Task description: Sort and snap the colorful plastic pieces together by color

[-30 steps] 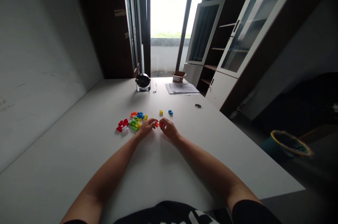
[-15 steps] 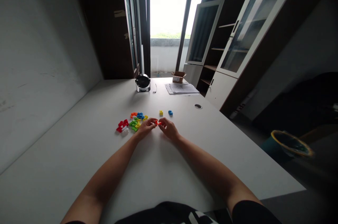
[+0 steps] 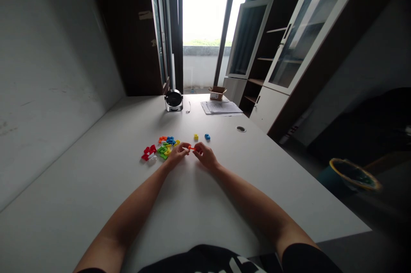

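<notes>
Between my fingertips is a small orange-red plastic piece (image 3: 192, 148), held just above the white table. My left hand (image 3: 178, 153) pinches its left end, and my right hand (image 3: 205, 155) grips the right end. The fingers cover part of it, so its full shape is hidden. Left of my left hand lies a loose group of toy pieces: green pieces (image 3: 162, 149), red pieces (image 3: 149, 150), blue pieces (image 3: 171, 140), an orange piece (image 3: 162, 139) and white pieces (image 3: 152, 158). Beyond my hands, a yellow piece (image 3: 196, 137) and a blue piece (image 3: 207, 136) sit apart from each other.
A round black device on a metal stand (image 3: 174, 100) stands at the table's far end. Papers (image 3: 221, 107) and an open cardboard box (image 3: 217, 93) are at the far right, near a cable hole (image 3: 240, 129). A bin (image 3: 353, 174) stands right of the table.
The orange-red piece has turned slightly between my fingers and now looks flatter. Both hands stay in nearly the same place, and the loose pieces have not moved.
</notes>
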{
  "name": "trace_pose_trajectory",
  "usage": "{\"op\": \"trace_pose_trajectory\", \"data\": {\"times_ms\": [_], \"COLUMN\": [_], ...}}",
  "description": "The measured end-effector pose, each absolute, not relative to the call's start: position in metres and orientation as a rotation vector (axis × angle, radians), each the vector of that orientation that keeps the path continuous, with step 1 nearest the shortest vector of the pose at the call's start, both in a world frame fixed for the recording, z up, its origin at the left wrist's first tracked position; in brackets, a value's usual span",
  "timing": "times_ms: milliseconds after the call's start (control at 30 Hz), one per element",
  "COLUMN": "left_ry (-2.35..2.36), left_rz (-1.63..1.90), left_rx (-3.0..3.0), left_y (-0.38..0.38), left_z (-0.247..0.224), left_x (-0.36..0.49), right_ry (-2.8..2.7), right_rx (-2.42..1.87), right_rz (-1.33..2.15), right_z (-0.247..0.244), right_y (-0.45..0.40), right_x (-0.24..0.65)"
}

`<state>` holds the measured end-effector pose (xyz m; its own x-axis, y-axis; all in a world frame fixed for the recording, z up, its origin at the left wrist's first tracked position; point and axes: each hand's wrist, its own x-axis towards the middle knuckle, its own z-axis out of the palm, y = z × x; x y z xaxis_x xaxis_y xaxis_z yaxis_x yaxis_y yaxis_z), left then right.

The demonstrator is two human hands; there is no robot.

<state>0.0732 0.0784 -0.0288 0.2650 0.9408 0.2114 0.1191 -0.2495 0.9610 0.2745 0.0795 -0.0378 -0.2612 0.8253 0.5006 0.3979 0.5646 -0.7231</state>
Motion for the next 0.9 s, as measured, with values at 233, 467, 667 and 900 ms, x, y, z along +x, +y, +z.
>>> {"op": "trace_pose_trajectory", "data": {"times_ms": [233,467,667,900], "left_ry": [0.971,0.946,0.917,0.900], "left_rz": [1.116,1.110,1.085,1.079], "left_rx": [1.531,1.542,1.564,1.566], "left_y": [0.0794,0.0779,0.0775,0.0795], "left_z": [-0.0299,-0.0275,-0.0277,-0.0326], "left_x": [0.0766,0.0759,0.0737,0.0722], "right_ry": [-1.901,-1.914,-1.860,-1.827], "right_rx": [-0.975,-0.940,-0.934,-0.954], "right_rz": [0.515,0.509,0.580,0.606], "right_z": [-0.0380,-0.0401,-0.0367,-0.0372], "right_y": [0.0791,0.0809,0.0819,0.0832], "right_x": [0.2740,0.2747,0.2754,0.2757]}}
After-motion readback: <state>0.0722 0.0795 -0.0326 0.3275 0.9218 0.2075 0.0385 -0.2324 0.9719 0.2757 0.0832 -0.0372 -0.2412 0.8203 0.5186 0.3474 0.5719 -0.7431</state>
